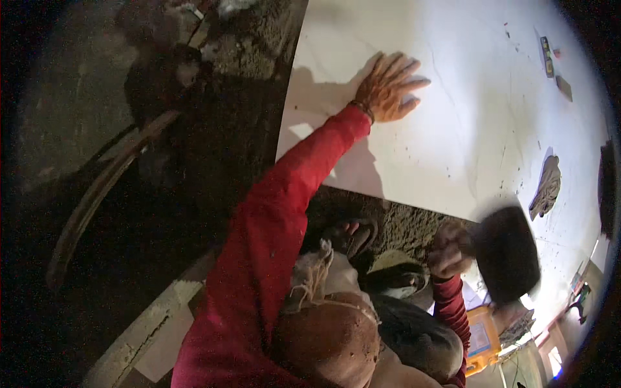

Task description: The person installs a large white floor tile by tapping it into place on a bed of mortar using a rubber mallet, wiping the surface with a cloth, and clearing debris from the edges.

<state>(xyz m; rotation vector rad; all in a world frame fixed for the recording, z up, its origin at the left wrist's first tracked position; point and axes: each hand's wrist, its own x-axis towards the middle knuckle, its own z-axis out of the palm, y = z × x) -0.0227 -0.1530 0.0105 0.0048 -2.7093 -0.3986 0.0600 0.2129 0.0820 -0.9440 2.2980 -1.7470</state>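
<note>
From where I stand, it's a building site, a room being floored: glossy pale tiles [446, 142] end at rough, gritty mortar [411, 229], with dark unfinished ground [226, 136] alongside. A spirit level [547, 57], a grubby rag [547, 187] and a black mallet [506, 255] say the same.

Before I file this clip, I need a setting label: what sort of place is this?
Probably a room under construction: a large pale slab borders rough, mortar-like material, and the right hand grips a dark mallet-like tool.

gry flr [71, 97] at L, v. dim, brt lt patch [555, 362] lwr R
</note>
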